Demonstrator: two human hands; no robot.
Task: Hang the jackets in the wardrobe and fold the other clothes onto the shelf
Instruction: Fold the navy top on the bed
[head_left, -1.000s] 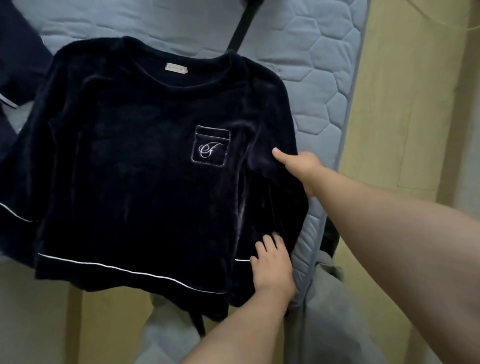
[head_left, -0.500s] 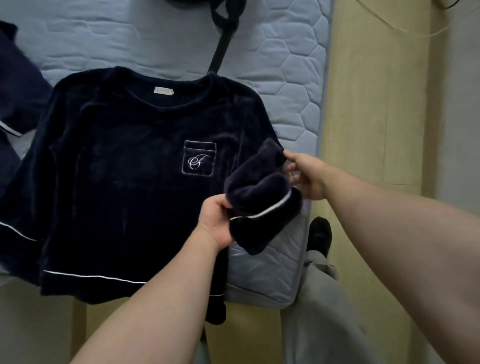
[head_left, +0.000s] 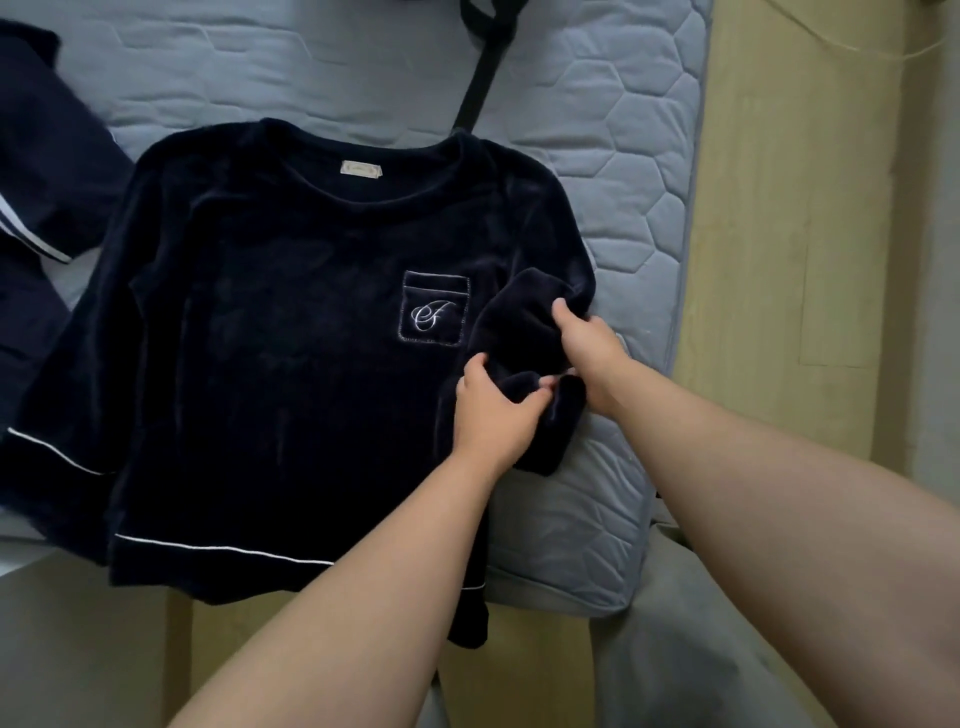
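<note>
A dark navy velvet top (head_left: 270, 364) with white piping and an embroidered chest pocket (head_left: 434, 312) lies face up on the grey quilted mattress (head_left: 613, 171). Its right sleeve (head_left: 524, 332) is bunched up and doubled over beside the pocket. My left hand (head_left: 493, 410) grips the lower part of that sleeve near the cuff. My right hand (head_left: 587, 353) grips the upper fold of the same sleeve, thumb pressed into the cloth. The left sleeve (head_left: 57, 441) lies spread out flat.
Another navy garment with a white stripe (head_left: 47, 171) lies at the mattress's far left. A black strap (head_left: 483, 67) runs across the top of the bed. Yellowish wooden floor (head_left: 779, 260) is to the right; my grey trouser leg (head_left: 691, 649) is below.
Both hands lifted the right sleeve off the mattress edge and have now brought it inward and down onto the top's body, beside the pocket.
</note>
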